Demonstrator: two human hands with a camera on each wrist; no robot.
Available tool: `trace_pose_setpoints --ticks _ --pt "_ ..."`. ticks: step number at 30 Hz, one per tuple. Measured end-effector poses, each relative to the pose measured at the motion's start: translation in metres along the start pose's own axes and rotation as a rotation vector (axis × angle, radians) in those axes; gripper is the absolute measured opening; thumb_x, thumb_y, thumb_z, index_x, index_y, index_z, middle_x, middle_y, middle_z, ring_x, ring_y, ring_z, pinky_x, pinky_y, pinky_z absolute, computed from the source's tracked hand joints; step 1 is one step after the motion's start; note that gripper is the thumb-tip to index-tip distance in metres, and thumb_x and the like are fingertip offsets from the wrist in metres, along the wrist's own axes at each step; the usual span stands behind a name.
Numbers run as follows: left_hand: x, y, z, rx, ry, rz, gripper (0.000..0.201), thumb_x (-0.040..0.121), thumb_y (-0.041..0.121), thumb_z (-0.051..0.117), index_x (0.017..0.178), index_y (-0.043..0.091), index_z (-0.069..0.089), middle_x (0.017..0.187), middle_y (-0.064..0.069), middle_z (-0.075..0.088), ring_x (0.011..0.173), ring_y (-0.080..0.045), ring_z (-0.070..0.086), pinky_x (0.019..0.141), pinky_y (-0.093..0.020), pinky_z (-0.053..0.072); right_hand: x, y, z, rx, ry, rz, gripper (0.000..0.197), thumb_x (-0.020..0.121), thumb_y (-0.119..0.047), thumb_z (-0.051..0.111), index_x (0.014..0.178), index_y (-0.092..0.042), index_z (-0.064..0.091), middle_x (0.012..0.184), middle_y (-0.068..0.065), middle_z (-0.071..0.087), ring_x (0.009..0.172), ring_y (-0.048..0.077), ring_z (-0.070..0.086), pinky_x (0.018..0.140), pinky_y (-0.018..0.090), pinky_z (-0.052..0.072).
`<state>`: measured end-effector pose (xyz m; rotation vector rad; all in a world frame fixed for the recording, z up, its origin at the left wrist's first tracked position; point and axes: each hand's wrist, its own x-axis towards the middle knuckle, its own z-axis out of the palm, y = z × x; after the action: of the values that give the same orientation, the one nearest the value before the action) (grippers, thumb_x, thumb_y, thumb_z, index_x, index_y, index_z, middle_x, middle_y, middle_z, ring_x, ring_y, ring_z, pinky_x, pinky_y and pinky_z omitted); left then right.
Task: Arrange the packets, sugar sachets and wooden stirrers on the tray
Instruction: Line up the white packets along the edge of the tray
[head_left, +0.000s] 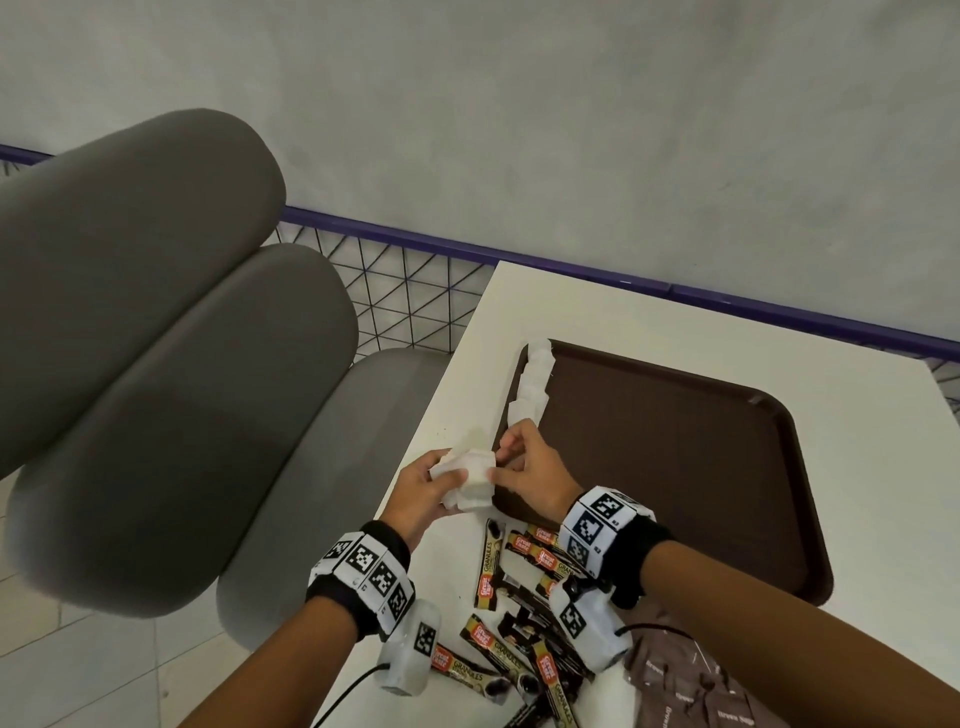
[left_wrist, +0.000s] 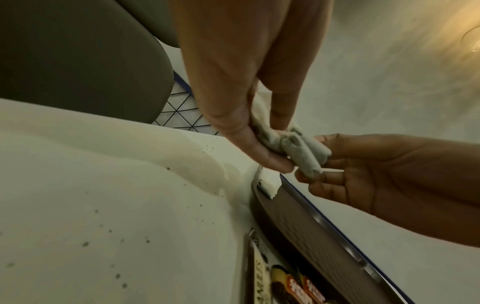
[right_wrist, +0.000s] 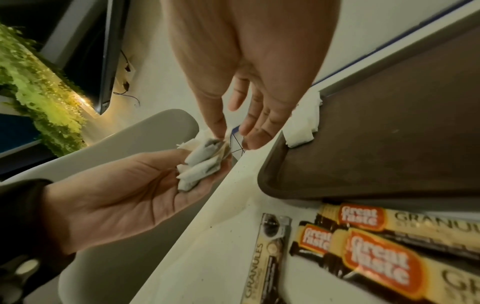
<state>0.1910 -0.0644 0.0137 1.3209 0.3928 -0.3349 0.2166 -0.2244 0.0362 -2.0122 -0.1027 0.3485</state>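
Note:
My left hand (head_left: 441, 486) holds a bunch of white sugar sachets (head_left: 470, 480) just left of the brown tray (head_left: 675, 457), above the table's left edge. My right hand (head_left: 519, 467) pinches one sachet at the top of that bunch, thumb against forefinger (right_wrist: 217, 123). The left wrist view shows the sachets (left_wrist: 298, 150) between both hands. A row of white sachets (head_left: 532, 384) lies along the tray's left rim. Coffee packets (head_left: 530, 582) printed "Great Taste Granules" lie scattered on the white table near me. No wooden stirrers are in sight.
Brown sachets (head_left: 691, 686) lie at the table's near right edge. A grey cushioned chair (head_left: 156, 364) stands left of the table (head_left: 857, 415). A purple rail with wire mesh (head_left: 415, 291) runs behind. Small dark specks dot the tabletop (left_wrist: 116, 226).

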Motion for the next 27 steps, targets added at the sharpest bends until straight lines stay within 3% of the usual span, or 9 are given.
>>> trace_pose_setpoints --ticks 2,4,6,9,12,15,20,24,27 --pt "0.004 0.0 0.002 -0.021 0.017 0.011 0.024 0.086 -0.001 0.059 0.108 0.008 0.058 0.117 -0.023 0.059 0.102 -0.034 0.059 0.078 -0.046 0.057 0.001 0.005 0.002 0.024 0.006 0.013 0.024 0.079 0.002 0.064 0.083 -0.013 0.046 0.079 -0.001 0.053 0.065 0.009 0.049 0.065 0.014 0.045" --pt "0.007 0.001 0.005 -0.056 0.016 0.012 0.024 0.085 0.0 0.062 0.107 0.008 0.059 0.112 -0.019 0.06 0.1 -0.032 0.06 0.074 -0.043 0.058 0.003 0.009 0.003 0.06 0.02 0.028 0.026 0.079 0.008 0.06 0.076 -0.016 0.05 0.074 -0.003 0.052 0.063 0.008 0.05 0.06 0.011 0.046" --pt "0.009 0.001 0.008 -0.073 0.012 0.011 0.024 0.085 0.001 0.062 0.107 0.008 0.059 0.11 -0.017 0.061 0.1 -0.032 0.061 0.073 -0.043 0.059 0.006 0.011 0.002 0.088 0.048 0.05 0.023 0.08 0.013 0.055 0.083 -0.011 0.056 0.074 -0.003 0.051 0.063 0.007 0.05 0.056 0.009 0.048" --pt "0.014 -0.001 0.01 -0.057 0.029 0.016 0.019 0.085 0.001 0.062 0.101 0.012 0.06 0.108 -0.014 0.062 0.099 -0.031 0.061 0.071 -0.041 0.059 0.013 0.017 -0.002 0.097 0.123 0.077 0.024 0.082 0.012 0.053 0.098 -0.005 0.06 0.079 -0.004 0.051 0.067 0.01 0.051 0.061 0.011 0.051" --pt "0.021 -0.003 0.007 0.001 0.09 0.015 0.019 0.086 0.002 0.061 0.096 0.018 0.059 0.109 -0.012 0.06 0.101 -0.029 0.059 0.072 -0.041 0.058 0.023 0.025 -0.011 0.068 0.206 0.082 0.026 0.083 0.011 0.052 0.097 -0.011 0.059 0.085 0.0 0.052 0.077 0.016 0.053 0.072 0.019 0.052" --pt "0.024 -0.002 -0.001 -0.005 0.122 -0.016 0.019 0.086 0.0 0.06 0.095 0.016 0.059 0.107 -0.012 0.06 0.1 -0.03 0.059 0.075 -0.043 0.056 0.035 0.032 -0.018 -0.003 0.233 0.099 0.025 0.084 0.011 0.051 0.103 -0.004 0.06 0.09 0.005 0.052 0.081 0.017 0.051 0.081 0.026 0.047" --pt "0.023 0.002 -0.014 -0.04 0.167 -0.033 0.021 0.086 -0.001 0.059 0.103 0.01 0.057 0.101 -0.009 0.061 0.094 -0.026 0.059 0.063 -0.034 0.058 0.055 0.043 -0.016 -0.073 0.256 0.128 0.028 0.084 0.011 0.05 0.105 -0.004 0.06 0.093 0.007 0.052 0.079 0.017 0.049 0.08 0.024 0.044" --pt "0.021 0.005 -0.018 -0.08 0.176 -0.062 0.026 0.087 -0.004 0.056 0.111 0.006 0.056 0.1 -0.008 0.06 0.097 -0.027 0.056 0.066 -0.035 0.053 0.065 0.046 -0.011 -0.107 0.266 0.133 0.031 0.082 0.011 0.053 0.109 -0.003 0.058 0.089 0.007 0.047 0.08 0.017 0.047 0.082 0.026 0.044" --pt "0.02 0.005 -0.018 -0.079 0.164 -0.066 0.025 0.086 -0.007 0.053 0.107 0.007 0.056 0.098 -0.006 0.06 0.099 -0.027 0.056 0.066 -0.033 0.053 0.069 0.047 -0.008 -0.156 0.268 0.132 0.033 0.081 0.011 0.054 0.11 -0.003 0.056 0.095 0.005 0.043 0.083 0.017 0.046 0.082 0.027 0.044"
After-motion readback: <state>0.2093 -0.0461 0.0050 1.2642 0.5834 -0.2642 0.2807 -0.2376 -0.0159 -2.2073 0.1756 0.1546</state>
